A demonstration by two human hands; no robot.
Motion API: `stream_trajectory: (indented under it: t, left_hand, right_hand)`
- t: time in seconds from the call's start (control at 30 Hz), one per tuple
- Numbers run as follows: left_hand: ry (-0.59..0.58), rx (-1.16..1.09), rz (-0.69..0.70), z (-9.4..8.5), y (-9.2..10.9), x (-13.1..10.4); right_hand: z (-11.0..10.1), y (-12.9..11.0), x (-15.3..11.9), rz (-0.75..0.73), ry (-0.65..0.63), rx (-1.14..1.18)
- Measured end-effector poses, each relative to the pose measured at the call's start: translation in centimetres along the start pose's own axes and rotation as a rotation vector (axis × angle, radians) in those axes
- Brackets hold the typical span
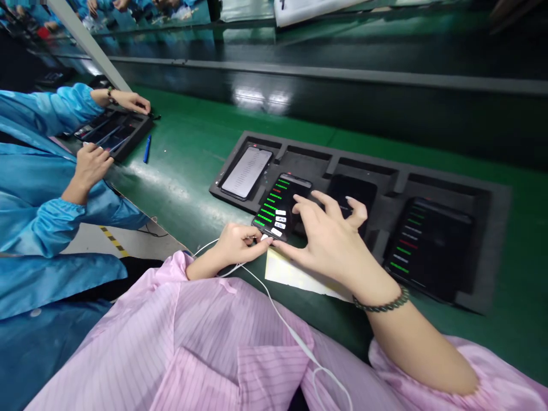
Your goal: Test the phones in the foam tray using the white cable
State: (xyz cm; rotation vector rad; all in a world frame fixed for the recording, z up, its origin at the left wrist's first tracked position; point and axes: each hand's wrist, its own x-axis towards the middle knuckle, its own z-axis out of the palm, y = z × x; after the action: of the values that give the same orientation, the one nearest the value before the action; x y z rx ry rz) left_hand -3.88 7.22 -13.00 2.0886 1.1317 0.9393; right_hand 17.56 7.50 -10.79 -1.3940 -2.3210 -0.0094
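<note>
A smartphone (291, 197) with green and red text lines on its dark screen lies tilted over the front of a dark foam tray (306, 157). My left hand (235, 246) pinches the plug of a white cable (268, 294) at the phone's lower edge; the fingers partly cover the plug. Over the phone's right side spreads my right hand (331, 242), its thumb beside the lower edge and its other fingers apart. Behind those fingers, a dark-screened phone (351, 191) sits in the tray. Another phone (244, 177) with a light screen occupies the left compartment.
In the right compartment sits a phone (430, 245) with coloured text. White paper (299, 277) lies under my right hand. To the left, a co-worker in a blue sleeve (55, 111) handles another tray (132, 134), near a blue pen (147, 148). A raised ledge (342, 74) runs behind.
</note>
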Motion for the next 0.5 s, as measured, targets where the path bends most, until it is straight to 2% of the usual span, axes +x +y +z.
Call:
stream_trajectory:
  t: [0.37, 0.5]
  left_hand:
    - [-0.005, 0.004, -0.01, 0.02, -0.04, 0.08]
    - [0.002, 0.003, -0.011, 0.03, 0.0, 0.07]
  right_hand:
    - [0.37, 0.87, 0.56, 0.019, -0.07, 0.025]
    - [-0.05, 0.28, 0.14, 0.015, -0.029, -0.015]
